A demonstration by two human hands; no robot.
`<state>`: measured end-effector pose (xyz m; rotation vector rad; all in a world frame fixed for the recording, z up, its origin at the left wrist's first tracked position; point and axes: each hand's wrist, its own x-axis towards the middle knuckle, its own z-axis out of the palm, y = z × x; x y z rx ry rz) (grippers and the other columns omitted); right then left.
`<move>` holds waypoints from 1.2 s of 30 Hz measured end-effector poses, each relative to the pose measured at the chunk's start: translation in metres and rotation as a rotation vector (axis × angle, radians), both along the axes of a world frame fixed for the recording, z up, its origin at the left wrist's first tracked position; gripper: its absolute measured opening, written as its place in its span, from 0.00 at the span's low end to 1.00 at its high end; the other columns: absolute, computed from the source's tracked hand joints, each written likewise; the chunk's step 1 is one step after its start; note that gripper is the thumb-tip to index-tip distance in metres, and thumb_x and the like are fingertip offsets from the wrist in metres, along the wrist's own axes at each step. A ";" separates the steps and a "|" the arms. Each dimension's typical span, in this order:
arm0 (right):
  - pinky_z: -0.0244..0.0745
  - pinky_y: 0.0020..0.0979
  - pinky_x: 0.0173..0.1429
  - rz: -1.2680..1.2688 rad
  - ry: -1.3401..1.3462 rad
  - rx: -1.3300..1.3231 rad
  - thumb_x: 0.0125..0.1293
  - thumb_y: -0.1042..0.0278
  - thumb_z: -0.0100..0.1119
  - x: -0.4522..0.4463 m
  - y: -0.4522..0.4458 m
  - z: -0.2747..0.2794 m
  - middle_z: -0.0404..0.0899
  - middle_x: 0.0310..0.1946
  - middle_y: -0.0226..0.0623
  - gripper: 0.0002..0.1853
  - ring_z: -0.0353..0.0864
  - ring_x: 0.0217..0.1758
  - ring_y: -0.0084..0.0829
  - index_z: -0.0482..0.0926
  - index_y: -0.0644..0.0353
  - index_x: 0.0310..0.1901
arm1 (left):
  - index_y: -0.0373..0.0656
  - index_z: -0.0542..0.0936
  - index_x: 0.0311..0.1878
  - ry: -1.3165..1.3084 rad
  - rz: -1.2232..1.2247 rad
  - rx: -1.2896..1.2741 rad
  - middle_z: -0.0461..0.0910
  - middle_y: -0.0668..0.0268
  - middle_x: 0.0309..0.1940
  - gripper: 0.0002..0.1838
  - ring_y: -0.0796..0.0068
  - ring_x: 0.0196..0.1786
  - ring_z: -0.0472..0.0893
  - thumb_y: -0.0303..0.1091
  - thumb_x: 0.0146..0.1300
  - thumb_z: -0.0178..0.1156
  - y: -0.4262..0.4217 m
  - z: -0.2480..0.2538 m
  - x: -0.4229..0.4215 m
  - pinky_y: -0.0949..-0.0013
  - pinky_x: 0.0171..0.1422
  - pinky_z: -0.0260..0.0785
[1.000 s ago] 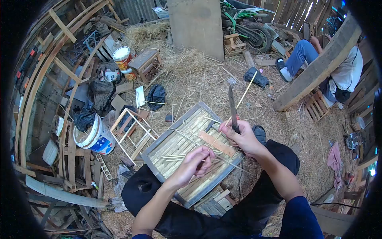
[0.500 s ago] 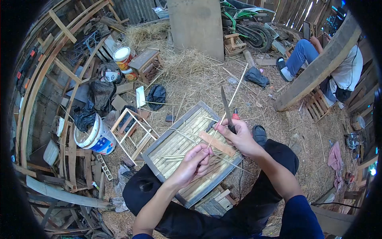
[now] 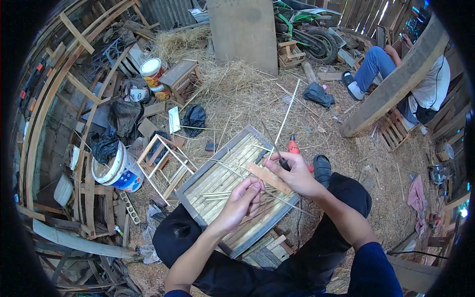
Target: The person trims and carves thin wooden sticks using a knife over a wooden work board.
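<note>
My right hand (image 3: 295, 175) is closed round the dark handle of a knife (image 3: 269, 134), whose blade points up and away and shows nearly edge-on. A long thin bamboo strip (image 3: 287, 115) passes by its thumb and stretches up to the right. My left hand (image 3: 242, 200) pinches the near end of that strip, fingers curled. Both hands are above a framed slatted panel (image 3: 237, 148) across my lap. A flat reddish-brown wooden piece (image 3: 277, 181) lies on the panel between the hands, with several loose strips (image 3: 217, 194) around it.
A red power drill (image 3: 293, 147) stands beyond the panel, beside a dark shoe (image 3: 322, 171). To the left are a small wooden frame (image 3: 166, 166) and a white bucket (image 3: 121, 171). A person (image 3: 383, 69) sits behind a slanting post (image 3: 396, 81) at right. Straw covers the ground.
My right hand has moved slightly down and turned the knife, so its blade shows narrower and leans left. The strip's far end has shifted left. My left hand has hardly moved.
</note>
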<state>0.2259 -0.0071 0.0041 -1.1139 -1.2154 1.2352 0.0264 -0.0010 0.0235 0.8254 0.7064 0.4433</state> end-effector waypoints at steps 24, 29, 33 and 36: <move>0.69 0.43 0.27 0.150 -0.756 0.413 0.66 0.43 0.61 -0.003 -0.012 -0.002 0.75 0.18 0.43 0.23 0.79 0.22 0.46 0.77 0.59 0.32 | 0.46 0.70 0.52 0.120 0.038 0.344 0.62 0.77 0.26 0.06 0.89 0.23 0.58 0.32 0.76 0.49 -0.004 -0.010 -0.006 0.78 0.26 0.48; 0.67 0.40 0.24 0.145 -0.821 0.560 0.62 0.40 0.63 0.005 -0.006 0.001 0.73 0.15 0.39 0.24 0.78 0.19 0.40 0.79 0.58 0.31 | 0.42 0.74 0.55 0.132 -0.001 0.362 0.65 0.76 0.25 0.10 0.90 0.27 0.62 0.29 0.74 0.51 -0.005 0.002 -0.010 0.79 0.31 0.56; 0.67 0.38 0.24 0.075 -0.850 0.625 0.61 0.39 0.64 0.005 -0.007 0.004 0.72 0.14 0.37 0.25 0.77 0.18 0.38 0.77 0.57 0.27 | 0.39 0.75 0.52 0.266 -0.001 0.574 0.68 0.74 0.26 0.09 0.88 0.28 0.65 0.29 0.73 0.51 -0.008 0.013 -0.009 0.77 0.33 0.59; 0.67 0.38 0.25 0.046 -0.884 0.644 0.60 0.40 0.65 0.009 -0.006 0.008 0.71 0.14 0.36 0.25 0.76 0.18 0.38 0.75 0.57 0.25 | 0.37 0.75 0.52 0.297 0.008 0.538 0.70 0.72 0.27 0.10 0.85 0.30 0.67 0.30 0.75 0.50 -0.010 0.010 -0.014 0.73 0.35 0.62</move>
